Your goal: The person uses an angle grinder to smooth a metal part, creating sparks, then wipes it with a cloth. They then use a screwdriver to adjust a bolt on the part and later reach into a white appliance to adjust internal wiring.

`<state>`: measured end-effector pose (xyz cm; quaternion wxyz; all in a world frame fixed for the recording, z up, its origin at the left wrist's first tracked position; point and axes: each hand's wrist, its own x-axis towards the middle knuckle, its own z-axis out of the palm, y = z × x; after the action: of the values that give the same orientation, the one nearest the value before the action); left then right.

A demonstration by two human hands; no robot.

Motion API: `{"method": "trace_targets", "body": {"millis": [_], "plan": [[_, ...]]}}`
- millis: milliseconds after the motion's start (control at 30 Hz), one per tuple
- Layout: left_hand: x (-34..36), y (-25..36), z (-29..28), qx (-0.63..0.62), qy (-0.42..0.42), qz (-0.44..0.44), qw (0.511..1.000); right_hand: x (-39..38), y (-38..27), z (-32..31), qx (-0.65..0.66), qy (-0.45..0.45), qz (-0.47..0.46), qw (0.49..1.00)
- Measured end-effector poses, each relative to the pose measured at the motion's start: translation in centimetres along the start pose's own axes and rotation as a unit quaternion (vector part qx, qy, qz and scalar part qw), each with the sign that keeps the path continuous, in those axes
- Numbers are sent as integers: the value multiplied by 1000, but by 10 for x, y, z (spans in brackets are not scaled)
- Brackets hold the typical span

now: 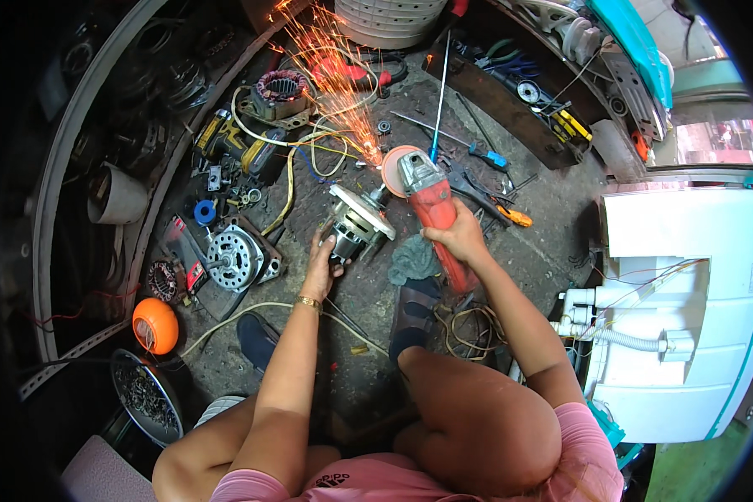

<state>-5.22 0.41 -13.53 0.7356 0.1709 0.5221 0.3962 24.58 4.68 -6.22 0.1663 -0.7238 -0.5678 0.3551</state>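
Left hand: the hand (322,258) curls its fingers around the near, dark end of a motor (361,222); a bracelet (309,301) circles the wrist.
Right hand: the hand (460,234) is wrapped around the red body of an angle grinder (433,201).
Motor: raised mid-scene, tilted, its pale flange facing far and its shaft (380,193) pointing far and right toward the grinder.
Disc: the reddish grinding disc (392,171) sits at the shaft's tip; exact contact is hard to tell.
Sparks: an orange spray (330,75) fans out from the disc, far and to the left.
Left side: a yellow drill (238,146) lies near a wound stator (280,88); nearer are a blue roll (204,212), a silver perforated part (233,255) and an orange rounded container (155,326).
Right side: a blue-handled screwdriver (489,156) lies beyond the right hand; a white casing (678,335) stands at far right.
Near the feet: a grey cloth (414,259) lies just beyond the right shoe (415,309).
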Motion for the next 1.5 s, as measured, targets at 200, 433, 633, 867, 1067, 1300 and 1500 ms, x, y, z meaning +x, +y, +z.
{"method": "trace_targets", "body": {"millis": [200,433,633,867,1067,1300,1500], "plan": [[6,5,-2,2,-6,-16,1000,12,13,-4,59,16,13,998],[2,5,-1,-13,23,-36,999,-3,3,-4,59,-3,0,998],[2,6,1,-23,12,-51,998,-4,-5,-1,21,-23,-3,1000],[1,6,9,-43,15,-43,998,14,4,-5,19,4,12,1000],[2,5,7,-31,27,-42,998,7,8,-8,42,4,-4,999],[3,3,6,-25,35,-38,998,-4,-5,-5,22,-18,-3,1000],[1,6,11,-48,22,-35,998,9,7,-5,28,4,4,1000]]}}
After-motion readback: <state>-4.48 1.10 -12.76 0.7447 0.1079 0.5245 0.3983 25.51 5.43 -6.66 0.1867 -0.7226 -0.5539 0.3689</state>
